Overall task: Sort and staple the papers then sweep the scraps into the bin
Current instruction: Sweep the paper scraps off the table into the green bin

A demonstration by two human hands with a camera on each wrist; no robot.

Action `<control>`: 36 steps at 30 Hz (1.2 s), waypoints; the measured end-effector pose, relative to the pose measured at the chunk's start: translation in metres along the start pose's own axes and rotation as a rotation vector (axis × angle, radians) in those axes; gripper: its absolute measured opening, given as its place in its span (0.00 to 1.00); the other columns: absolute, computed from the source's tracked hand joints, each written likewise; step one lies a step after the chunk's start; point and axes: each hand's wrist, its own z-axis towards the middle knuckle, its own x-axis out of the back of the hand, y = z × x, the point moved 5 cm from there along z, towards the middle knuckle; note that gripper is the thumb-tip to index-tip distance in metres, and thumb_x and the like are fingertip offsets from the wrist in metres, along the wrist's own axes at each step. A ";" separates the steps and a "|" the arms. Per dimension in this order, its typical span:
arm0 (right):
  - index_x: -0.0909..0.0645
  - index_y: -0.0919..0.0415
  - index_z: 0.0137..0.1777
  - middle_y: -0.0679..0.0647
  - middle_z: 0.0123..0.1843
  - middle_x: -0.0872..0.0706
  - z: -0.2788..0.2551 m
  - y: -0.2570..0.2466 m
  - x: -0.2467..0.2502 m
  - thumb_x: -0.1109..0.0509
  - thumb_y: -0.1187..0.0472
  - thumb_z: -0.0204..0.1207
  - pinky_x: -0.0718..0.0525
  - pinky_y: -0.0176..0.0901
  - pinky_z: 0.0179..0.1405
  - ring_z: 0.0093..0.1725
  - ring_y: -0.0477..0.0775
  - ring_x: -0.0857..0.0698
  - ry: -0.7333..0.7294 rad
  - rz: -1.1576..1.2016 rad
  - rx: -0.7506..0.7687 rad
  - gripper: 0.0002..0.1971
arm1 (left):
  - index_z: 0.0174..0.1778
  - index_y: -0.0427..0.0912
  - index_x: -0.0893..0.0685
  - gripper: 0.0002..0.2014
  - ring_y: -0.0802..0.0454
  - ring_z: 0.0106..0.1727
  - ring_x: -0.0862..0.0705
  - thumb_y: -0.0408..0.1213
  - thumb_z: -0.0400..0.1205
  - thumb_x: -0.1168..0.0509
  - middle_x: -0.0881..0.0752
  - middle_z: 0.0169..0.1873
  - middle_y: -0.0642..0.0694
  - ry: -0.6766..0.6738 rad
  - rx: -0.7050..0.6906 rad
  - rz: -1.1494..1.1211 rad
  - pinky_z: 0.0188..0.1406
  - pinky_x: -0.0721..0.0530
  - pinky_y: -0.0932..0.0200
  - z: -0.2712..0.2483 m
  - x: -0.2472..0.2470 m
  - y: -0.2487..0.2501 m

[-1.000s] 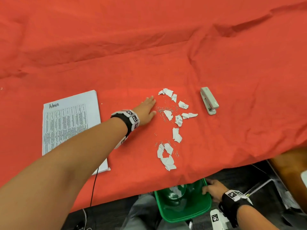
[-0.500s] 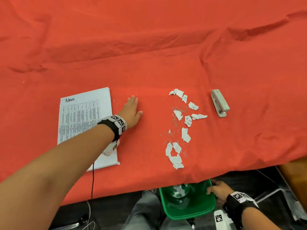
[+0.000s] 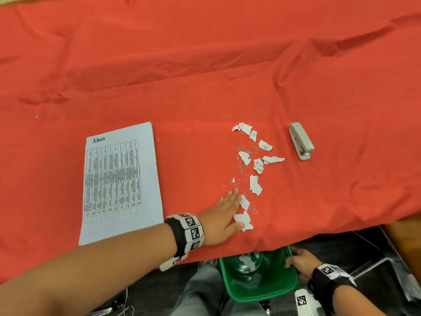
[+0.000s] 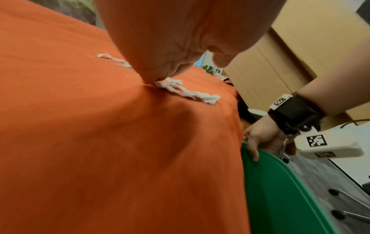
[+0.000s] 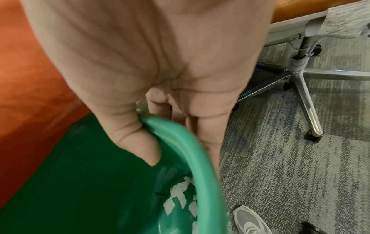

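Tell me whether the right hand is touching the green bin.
Touching. The right wrist view shows the right hand gripping the green bin rim, thumb inside, fingers outside.

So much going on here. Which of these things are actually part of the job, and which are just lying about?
Part of the job:
paper scraps
loose staples
green bin
stapler
Admin papers
left hand, flat beside scraps
right hand, holding bin

Lying about:
office chair base
red tablecloth
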 end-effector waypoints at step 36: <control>0.21 0.76 0.63 0.67 0.36 0.09 0.045 0.033 0.022 0.39 0.87 0.58 0.12 0.56 0.38 0.36 0.69 0.11 -0.015 0.088 -0.007 0.30 | 0.82 0.39 0.41 0.29 0.42 0.84 0.48 0.40 0.85 0.43 0.47 0.84 0.39 0.347 0.178 0.089 0.83 0.47 0.51 0.164 0.160 -0.050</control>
